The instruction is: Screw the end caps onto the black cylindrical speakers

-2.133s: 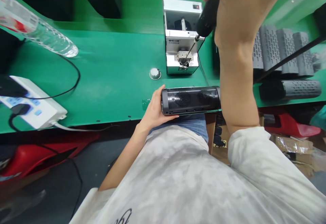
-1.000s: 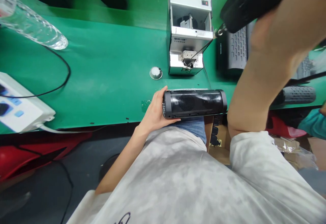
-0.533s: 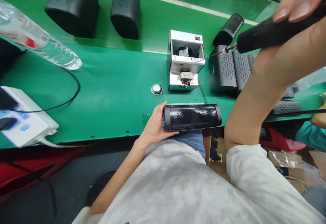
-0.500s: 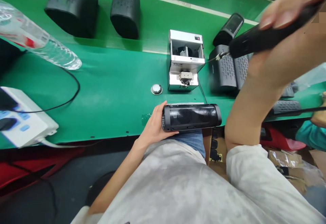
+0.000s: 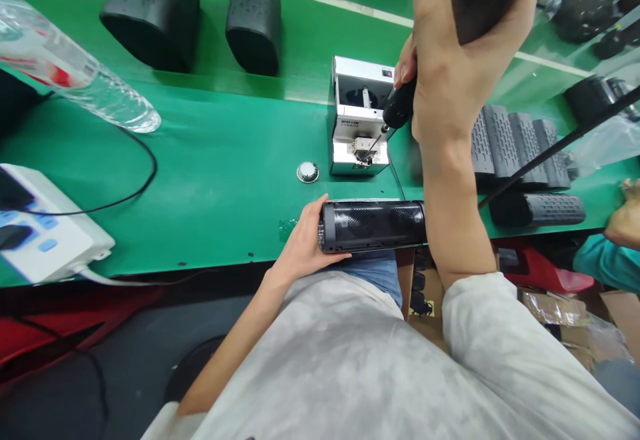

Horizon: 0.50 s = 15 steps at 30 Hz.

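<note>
A black speaker (image 5: 373,225) lies lengthwise at the table's front edge, and my left hand (image 5: 303,240) grips its left end. Raised over the table, my right hand (image 5: 445,60) is wrapped round a black electric screwdriver (image 5: 400,103). The screwdriver's thin bit slants down to the front outlet of a silver screw feeder (image 5: 361,117); whether the tip carries a screw is too small to tell. My right forearm hides the speaker's right end. Left of the feeder lies a small round silver-rimmed part (image 5: 307,172).
Black speaker housings (image 5: 254,17) stand at the back left, and several more (image 5: 503,140) line the right. A water bottle (image 5: 75,70) and a white power strip (image 5: 55,227) are on the left. Another person's hand (image 5: 625,217) shows at far right, below a dark cord (image 5: 560,147).
My right hand has swung left and brought the screwdriver from the right over to the screw feeder's front, bit pointing down. My left hand still holds the speaker in place.
</note>
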Tool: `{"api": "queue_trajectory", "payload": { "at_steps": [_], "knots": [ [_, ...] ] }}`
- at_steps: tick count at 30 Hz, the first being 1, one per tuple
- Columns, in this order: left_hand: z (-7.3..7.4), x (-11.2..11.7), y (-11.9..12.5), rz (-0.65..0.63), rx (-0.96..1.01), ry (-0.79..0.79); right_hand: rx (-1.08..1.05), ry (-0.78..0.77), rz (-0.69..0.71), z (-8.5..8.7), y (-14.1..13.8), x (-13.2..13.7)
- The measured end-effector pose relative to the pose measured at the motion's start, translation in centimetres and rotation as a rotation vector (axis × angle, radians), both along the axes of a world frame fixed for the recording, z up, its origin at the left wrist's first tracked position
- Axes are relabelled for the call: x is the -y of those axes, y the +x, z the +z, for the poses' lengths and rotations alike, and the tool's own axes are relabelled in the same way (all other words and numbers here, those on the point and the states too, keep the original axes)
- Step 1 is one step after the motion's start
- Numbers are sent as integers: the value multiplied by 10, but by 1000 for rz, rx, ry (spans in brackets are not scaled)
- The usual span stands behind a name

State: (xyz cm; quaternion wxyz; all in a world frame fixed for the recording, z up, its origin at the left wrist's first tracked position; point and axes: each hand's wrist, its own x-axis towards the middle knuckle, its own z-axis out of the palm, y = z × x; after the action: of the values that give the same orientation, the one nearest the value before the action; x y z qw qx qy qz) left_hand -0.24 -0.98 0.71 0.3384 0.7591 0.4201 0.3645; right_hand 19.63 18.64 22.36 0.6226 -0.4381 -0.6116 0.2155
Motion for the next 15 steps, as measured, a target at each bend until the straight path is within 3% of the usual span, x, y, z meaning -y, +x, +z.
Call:
{"api": "queue_trajectory", "payload": {
  "at_steps": [2,4,7,9,12,15],
  "knots": [
    [0,0,0,-1,4,-1,10,50,-53,-5,-1,-1],
    [1,0,0,2,7,-1,-43,194,-88,-12,-5,0],
    [1,0,1,9,5,6,-123,422,-22,-21,-9,6],
    [1,0,1,11,2,2,-101,431,17,-22,-5,13],
    [-2,1,0,11,8,-29,-130,429,-48,-14,15,29],
    [-7,1,-1,-2,17,-68,-216,480,-122,2,53,49]
  ]
}}
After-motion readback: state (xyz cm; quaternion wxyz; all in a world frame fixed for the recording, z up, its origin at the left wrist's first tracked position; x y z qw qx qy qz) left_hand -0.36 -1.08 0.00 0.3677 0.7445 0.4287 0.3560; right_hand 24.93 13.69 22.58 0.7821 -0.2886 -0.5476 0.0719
